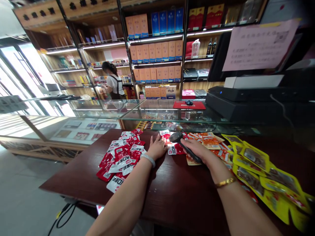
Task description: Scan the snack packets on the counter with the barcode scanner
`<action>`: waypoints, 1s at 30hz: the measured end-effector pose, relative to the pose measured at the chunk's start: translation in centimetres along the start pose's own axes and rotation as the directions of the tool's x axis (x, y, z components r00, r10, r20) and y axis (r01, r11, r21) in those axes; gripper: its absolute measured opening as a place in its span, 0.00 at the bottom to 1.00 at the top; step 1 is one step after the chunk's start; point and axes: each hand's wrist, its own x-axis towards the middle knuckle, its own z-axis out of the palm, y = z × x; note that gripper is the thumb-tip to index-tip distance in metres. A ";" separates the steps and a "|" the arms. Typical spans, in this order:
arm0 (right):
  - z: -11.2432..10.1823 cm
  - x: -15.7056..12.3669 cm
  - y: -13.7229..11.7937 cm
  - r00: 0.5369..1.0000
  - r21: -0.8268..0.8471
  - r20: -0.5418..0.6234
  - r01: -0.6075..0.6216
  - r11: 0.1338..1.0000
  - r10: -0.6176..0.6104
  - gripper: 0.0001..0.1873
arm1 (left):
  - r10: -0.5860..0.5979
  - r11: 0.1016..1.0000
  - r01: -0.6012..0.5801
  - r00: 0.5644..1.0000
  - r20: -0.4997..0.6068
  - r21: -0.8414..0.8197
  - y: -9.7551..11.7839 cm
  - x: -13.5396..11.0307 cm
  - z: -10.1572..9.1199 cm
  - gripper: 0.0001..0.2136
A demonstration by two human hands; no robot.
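My right hand (197, 148) grips the handle of a black handheld barcode scanner (177, 137). A bright patch of light falls below the scanner's head on a red-and-white snack packet (164, 133). My left hand (157, 147) lies on the table with its fingers stretched out, the fingertips at that packet's edge. Another red-and-white packet (172, 149) lies just under the scanner. Left of my left hand spreads a heap of similar packets (124, 155). Beyond my right hand lie orange packets (211, 141) and overlapping yellow packets (256, 157), partly hidden by my forearm.
All this lies on a dark wooden table (169, 196). Behind it runs a glass display counter (152, 113) with a mouse (189, 102) on a red mat. A monitor with a pink paper sign (261, 46) stands at the right. A person (115, 82) stands near the shelves. Cables (65, 213) hang lower left.
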 end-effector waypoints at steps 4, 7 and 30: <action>0.0 -0.1 -0.2 0.999 -0.021 -0.014 -0.029 0.999 0.029 0.29 | 0.006 1.000 -0.006 1.000 0.015 -0.020 0.0 0.0 0.0 0.25; 0.1 -0.1 -0.4 1.000 -0.010 0.003 -0.026 1.000 0.026 0.29 | -0.002 1.000 0.002 1.000 -0.001 -0.013 0.2 -0.2 -0.4 0.26; 2.9 -1.2 -0.7 0.977 0.116 0.197 0.061 0.991 -0.083 0.28 | -0.527 0.835 0.524 0.849 -0.028 0.165 -6.3 -11.2 -7.4 0.33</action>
